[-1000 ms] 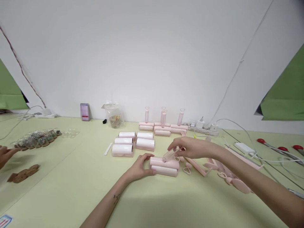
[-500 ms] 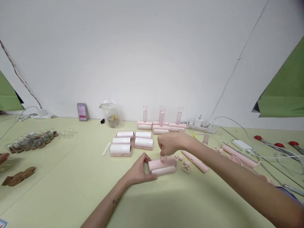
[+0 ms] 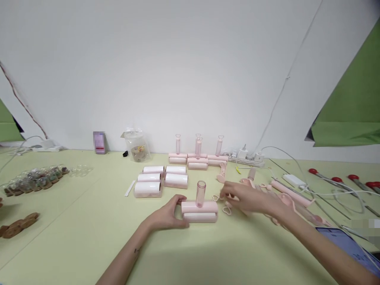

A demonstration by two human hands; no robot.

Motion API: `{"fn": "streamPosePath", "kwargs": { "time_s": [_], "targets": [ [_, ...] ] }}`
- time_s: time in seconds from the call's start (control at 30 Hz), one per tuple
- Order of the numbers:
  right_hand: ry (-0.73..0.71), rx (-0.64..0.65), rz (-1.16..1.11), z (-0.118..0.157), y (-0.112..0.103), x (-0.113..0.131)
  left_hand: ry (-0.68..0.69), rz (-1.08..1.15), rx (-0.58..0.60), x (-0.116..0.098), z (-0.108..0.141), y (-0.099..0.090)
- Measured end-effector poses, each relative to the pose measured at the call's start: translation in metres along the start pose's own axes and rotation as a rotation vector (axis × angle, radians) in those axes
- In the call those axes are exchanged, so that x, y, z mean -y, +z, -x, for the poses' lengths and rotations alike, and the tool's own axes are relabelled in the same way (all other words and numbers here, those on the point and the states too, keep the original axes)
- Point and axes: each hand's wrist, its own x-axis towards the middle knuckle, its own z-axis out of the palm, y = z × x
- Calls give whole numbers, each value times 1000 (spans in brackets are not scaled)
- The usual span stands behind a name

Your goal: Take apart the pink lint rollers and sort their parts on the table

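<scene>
My left hand (image 3: 170,213) grips the left end of a pink lint roller (image 3: 199,206), which lies on the table with its white roll in front. An open-topped clear pink handle tube (image 3: 201,194) stands upright on it. To the right, my right hand (image 3: 242,196) is over small pink parts, its fingers bent together; what they hold, if anything, is hidden. A heart-shaped pink loop (image 3: 227,210) lies just below its fingers, and another heart loop (image 3: 215,198) is left of them.
Several assembled pink rollers (image 3: 197,163) stand by the wall. White rolls in pink holders (image 3: 147,188) lie left of centre. Pink parts, cables, a phone (image 3: 341,241) and red-ended tools (image 3: 337,179) are at right. Glass domes (image 3: 38,179) and wooden pieces (image 3: 22,225) are at left.
My right hand has left the top of the roller and moved right to the small parts. The handle tube now stands uncovered. My left hand still holds the roller, and the view has shifted slightly.
</scene>
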Motion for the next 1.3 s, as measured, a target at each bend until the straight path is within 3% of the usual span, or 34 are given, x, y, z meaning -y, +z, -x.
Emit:
{"fn": "streamPosePath", "kwargs": {
  "time_s": [0.13, 0.3, 0.37, 0.47, 0.57, 0.63, 0.8, 1.03, 1.3],
  "targets": [
    [-69, -81, 117, 13, 42, -19, 103, 49, -162, -24, -5, -4],
    [-162, -151, 145, 14, 60, -34, 301, 213, -293, -68, -33, 17],
    [-166, -200, 61, 12, 59, -36, 320, 383, -295, -76, -46, 28],
    [-79, -356, -242, 5, 46, -29, 281, 597, -175, -76, -60, 37],
    [63, -560, -594, -8, 25, -5, 253, 640, -137, -69, -66, 42],
    [71, -623, -774, -19, 13, 15, 244, 660, -157, -67, -68, 44],
    [-101, -529, -823, -37, 5, 46, 187, 663, -175, -65, -72, 46],
    [-166, -454, -724, -37, 10, 41, 135, 633, -175, -65, -71, 44],
    [-239, -235, -645, -56, -6, 45, 134, 579, -170, -68, -71, 43]
  ]
}}
